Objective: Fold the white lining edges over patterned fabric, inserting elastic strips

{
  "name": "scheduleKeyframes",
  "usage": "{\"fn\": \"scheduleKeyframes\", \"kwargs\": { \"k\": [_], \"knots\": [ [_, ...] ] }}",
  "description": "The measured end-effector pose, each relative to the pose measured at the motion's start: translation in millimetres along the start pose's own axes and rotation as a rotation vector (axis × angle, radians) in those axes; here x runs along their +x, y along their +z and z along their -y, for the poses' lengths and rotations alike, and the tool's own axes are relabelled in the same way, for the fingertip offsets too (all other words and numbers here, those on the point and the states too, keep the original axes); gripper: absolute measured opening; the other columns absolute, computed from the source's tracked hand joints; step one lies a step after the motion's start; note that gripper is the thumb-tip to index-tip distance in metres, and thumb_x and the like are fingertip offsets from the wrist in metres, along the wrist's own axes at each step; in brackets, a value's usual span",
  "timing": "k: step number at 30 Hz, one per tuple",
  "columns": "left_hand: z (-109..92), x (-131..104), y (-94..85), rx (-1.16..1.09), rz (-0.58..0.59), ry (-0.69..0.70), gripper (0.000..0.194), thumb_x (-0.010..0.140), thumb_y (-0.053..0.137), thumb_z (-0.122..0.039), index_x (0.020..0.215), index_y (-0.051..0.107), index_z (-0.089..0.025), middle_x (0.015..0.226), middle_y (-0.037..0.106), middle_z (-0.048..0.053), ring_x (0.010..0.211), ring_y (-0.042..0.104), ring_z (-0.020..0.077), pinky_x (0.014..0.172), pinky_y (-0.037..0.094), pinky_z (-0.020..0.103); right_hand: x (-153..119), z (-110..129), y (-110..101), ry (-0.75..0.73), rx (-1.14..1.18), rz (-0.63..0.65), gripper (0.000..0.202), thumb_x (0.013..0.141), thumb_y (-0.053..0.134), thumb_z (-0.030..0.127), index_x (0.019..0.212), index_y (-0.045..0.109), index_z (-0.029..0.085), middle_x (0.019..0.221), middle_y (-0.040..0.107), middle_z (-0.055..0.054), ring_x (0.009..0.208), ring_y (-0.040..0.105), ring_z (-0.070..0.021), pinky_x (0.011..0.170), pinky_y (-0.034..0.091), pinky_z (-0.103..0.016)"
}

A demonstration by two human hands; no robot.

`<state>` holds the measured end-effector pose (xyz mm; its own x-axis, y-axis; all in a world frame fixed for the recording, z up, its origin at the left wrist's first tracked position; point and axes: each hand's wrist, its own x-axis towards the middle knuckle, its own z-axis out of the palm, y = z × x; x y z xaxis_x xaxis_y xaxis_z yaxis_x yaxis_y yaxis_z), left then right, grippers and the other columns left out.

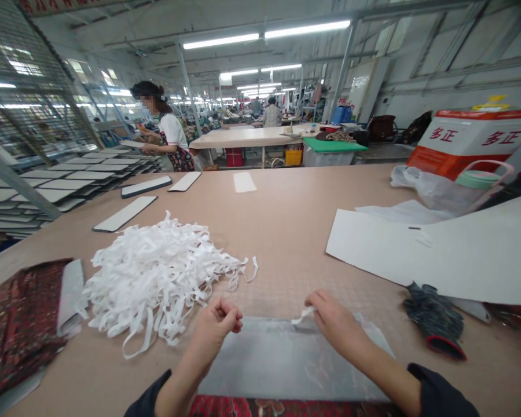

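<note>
My right hand [332, 318] reaches over a grey translucent sheet [260, 362], and a short white fabric strip [303, 316] sticks out from under its fingers. My left hand [220, 324] hovers at the sheet's left edge with thumb and fingers pinched together; anything between them is hidden. Red patterned fabric [260, 407] shows beneath the sheet along the near edge. A tangled heap of white fabric strips [156, 272] lies to the left of my left hand, with a few loose ends trailing toward the middle.
Folded dark red patterned fabric [24, 318] lies far left. White panels [125, 213] rest on the tabletop [295, 226] behind the heap. At right are a dark knit glove [434, 318], a large white board [451, 255] and a red-and-white container [469, 139]. A person [169, 127] stands beyond.
</note>
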<state>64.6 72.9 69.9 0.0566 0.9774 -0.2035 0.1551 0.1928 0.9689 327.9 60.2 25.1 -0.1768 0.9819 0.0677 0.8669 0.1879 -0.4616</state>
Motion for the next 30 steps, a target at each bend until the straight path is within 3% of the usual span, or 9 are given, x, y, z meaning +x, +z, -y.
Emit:
{"fn": "scheduleKeyframes", "kwargs": {
  "k": [3, 8, 10, 13, 16, 19, 24, 26, 30],
  "knots": [
    [11, -2, 2.4, 0.029, 0.058, -0.052, 0.027, 0.068, 0.06, -0.043, 0.066, 0.054, -0.016, 0.063, 0.061, 0.001, 0.059, 0.058, 0.0146, 0.058, 0.046, 0.027, -7, -5, -2, -0.017, 0.05, -0.033, 0.023, 0.076, 0.038, 0.004, 0.084, 0.055, 0.018, 0.085, 0.059, -0.006, 0.083, 0.054, -0.0191, 0.075, 0.041, -0.031],
    [18, -17, 34.7, 0.055, 0.256, 0.021, 0.04, 0.07, 0.06, -0.047, 0.097, 0.059, -0.018, 0.101, 0.062, 0.008, 0.093, 0.056, 0.0208, 0.076, 0.045, 0.029, -12, 31, 5, -0.17, 0.063, -0.164, 0.022, 0.076, 0.04, 0.002, 0.083, 0.055, 0.017, 0.08, 0.059, -0.005, 0.078, 0.053, -0.0189, 0.069, 0.042, -0.031],
    [17, -22, 47.2, 0.031, 0.344, 0.04, 0.038, 0.07, 0.06, -0.048, 0.09, 0.061, -0.017, 0.093, 0.064, 0.007, 0.087, 0.056, 0.0193, 0.076, 0.042, 0.028, -15, 45, 8, -0.254, 0.004, -0.204, 0.018, 0.076, 0.044, 0.004, 0.081, 0.055, 0.017, 0.078, 0.058, -0.005, 0.075, 0.052, -0.0198, 0.068, 0.041, -0.032],
    [17, -23, 54.8, -0.04, 0.424, -0.059, 0.037, 0.067, 0.061, -0.052, 0.069, 0.056, -0.016, 0.059, 0.057, -0.001, 0.059, 0.051, 0.0128, 0.061, 0.04, 0.025, -22, 55, 6, -0.343, -0.041, -0.178, 0.013, 0.075, 0.051, 0.008, 0.081, 0.057, 0.018, 0.078, 0.059, -0.005, 0.075, 0.051, -0.0209, 0.069, 0.04, -0.034],
    [18, -20, 47.5, -0.047, 0.39, -0.175, 0.039, 0.061, 0.064, -0.054, 0.069, 0.053, -0.017, 0.047, 0.046, -0.007, 0.042, 0.037, 0.0072, 0.045, 0.029, 0.021, -28, 52, -5, -0.239, 0.136, -0.037, 0.017, 0.073, 0.056, 0.011, 0.088, 0.058, 0.018, 0.083, 0.062, -0.004, 0.08, 0.053, -0.0201, 0.074, 0.039, -0.033],
    [12, -19, 32.2, 0.052, 0.361, -0.188, 0.038, 0.06, 0.063, -0.052, 0.07, 0.055, -0.016, 0.044, 0.043, -0.008, 0.038, 0.027, 0.0057, 0.04, 0.019, 0.02, -32, 45, -18, -0.049, 0.364, 0.145, 0.016, 0.074, 0.055, 0.015, 0.089, 0.06, 0.019, 0.086, 0.063, -0.003, 0.082, 0.055, -0.0171, 0.076, 0.04, -0.028],
    [-12, -17, 4.6, 0.21, 0.168, -0.053, 0.031, 0.066, 0.058, -0.048, 0.066, 0.056, -0.017, 0.049, 0.046, -0.005, 0.046, 0.038, 0.0088, 0.045, 0.029, 0.02, -37, 33, -25, 0.066, 0.387, 0.395, 0.02, 0.066, 0.047, 0.01, 0.076, 0.062, 0.017, 0.078, 0.064, -0.002, 0.073, 0.056, -0.0148, 0.065, 0.04, -0.023],
    [-18, -14, -5.5, 0.276, 0.104, 0.013, 0.029, 0.067, 0.057, -0.046, 0.067, 0.058, -0.017, 0.052, 0.048, -0.004, 0.05, 0.042, 0.0104, 0.049, 0.033, 0.021, -40, 27, -25, 0.071, 0.335, 0.424, 0.022, 0.064, 0.045, 0.009, 0.076, 0.062, 0.018, 0.077, 0.064, -0.002, 0.072, 0.056, -0.0148, 0.063, 0.039, -0.023],
    [-19, -7, -18.7, 0.375, 0.099, 0.071, 0.028, 0.067, 0.058, -0.045, 0.068, 0.059, -0.016, 0.054, 0.049, -0.003, 0.053, 0.044, 0.012, 0.051, 0.034, 0.022, -46, 16, -31, 0.036, 0.228, 0.424, 0.024, 0.068, 0.043, 0.009, 0.083, 0.06, 0.018, 0.083, 0.063, -0.004, 0.076, 0.056, -0.0163, 0.067, 0.04, -0.025]
  ]
}}
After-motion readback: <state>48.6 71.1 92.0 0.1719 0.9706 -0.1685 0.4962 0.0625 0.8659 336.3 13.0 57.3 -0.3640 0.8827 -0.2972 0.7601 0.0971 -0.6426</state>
